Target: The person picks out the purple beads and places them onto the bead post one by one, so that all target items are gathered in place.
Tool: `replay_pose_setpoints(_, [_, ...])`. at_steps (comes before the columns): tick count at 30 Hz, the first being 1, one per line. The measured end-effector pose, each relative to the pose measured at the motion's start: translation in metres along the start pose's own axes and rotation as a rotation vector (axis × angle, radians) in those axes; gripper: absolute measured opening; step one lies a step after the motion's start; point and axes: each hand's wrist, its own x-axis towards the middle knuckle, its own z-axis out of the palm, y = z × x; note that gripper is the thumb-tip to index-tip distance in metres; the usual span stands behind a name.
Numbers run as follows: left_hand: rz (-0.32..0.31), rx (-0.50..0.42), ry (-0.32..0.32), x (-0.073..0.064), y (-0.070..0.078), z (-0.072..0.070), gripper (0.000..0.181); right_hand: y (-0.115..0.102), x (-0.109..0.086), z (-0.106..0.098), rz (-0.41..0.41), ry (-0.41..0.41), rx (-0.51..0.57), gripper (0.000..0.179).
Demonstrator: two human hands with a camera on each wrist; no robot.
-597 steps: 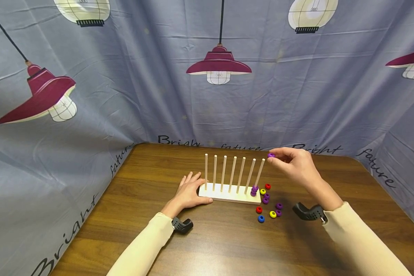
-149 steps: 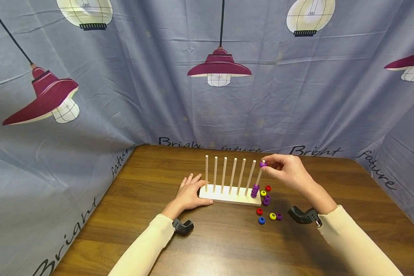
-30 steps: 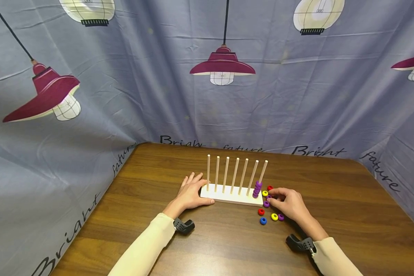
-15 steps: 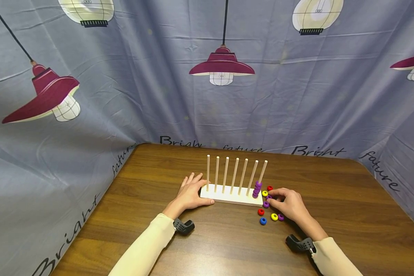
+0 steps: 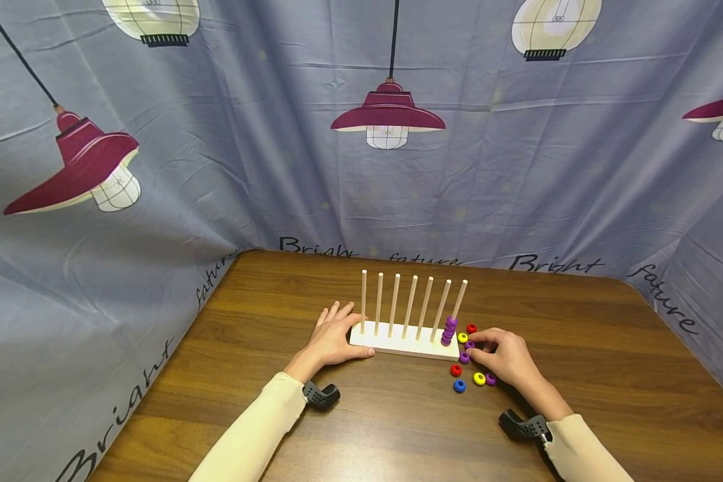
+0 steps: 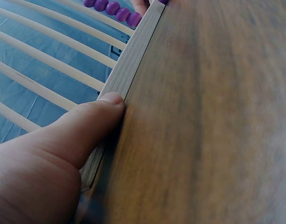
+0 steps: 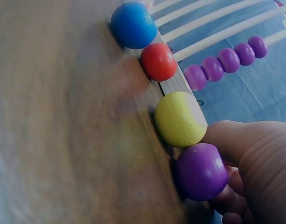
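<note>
A pale wooden peg stand (image 5: pixel 404 343) with several upright pegs is on the table. My left hand (image 5: pixel 331 338) grips its left end, the thumb (image 6: pixel 94 119) pressed along the front edge. On the rightmost peg is a stack of several purple beads (image 5: pixel 448 332), also seen in the right wrist view. Right of the stand, my right hand (image 5: pixel 503 355) pinches a purple bead (image 5: pixel 470 345) between thumb and index finger, low at the table. Next to it lie a yellow bead (image 5: pixel 462 339) and another purple bead (image 5: pixel 464 357). In the right wrist view, nearer beads partly hide the fingertips.
Loose beads lie around the right hand: a red bead (image 5: pixel 471 329) behind, then a red one (image 5: pixel 456 370), a blue bead (image 5: pixel 460 386), a yellow bead (image 5: pixel 479 379) and a purple one (image 5: pixel 491 379) in front. A lamp-print curtain (image 5: pixel 313 167) encloses the brown wooden table (image 5: pixel 361 428).
The rightmost peg's purple stack has grown over these frames, and fewer purple beads lie loose. My right hand came down from the peg top to the beads. The left hand stays put.
</note>
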Motion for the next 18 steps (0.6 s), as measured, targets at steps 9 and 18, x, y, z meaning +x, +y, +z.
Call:
replay_pose_setpoints(9, [0.002, -0.014, -0.002, -0.0009, 0.0020, -0.0015, 0.071, 0.0005, -0.0001, 0.0003, 0.007, 0.000, -0.008, 0.015])
replay_pose_setpoints(18, [-0.003, -0.019, -0.001, -0.0009, 0.0022, -0.0019, 0.071, -0.0010, 0.0008, -0.0004, 0.006, -0.012, -0.014, 0.016])
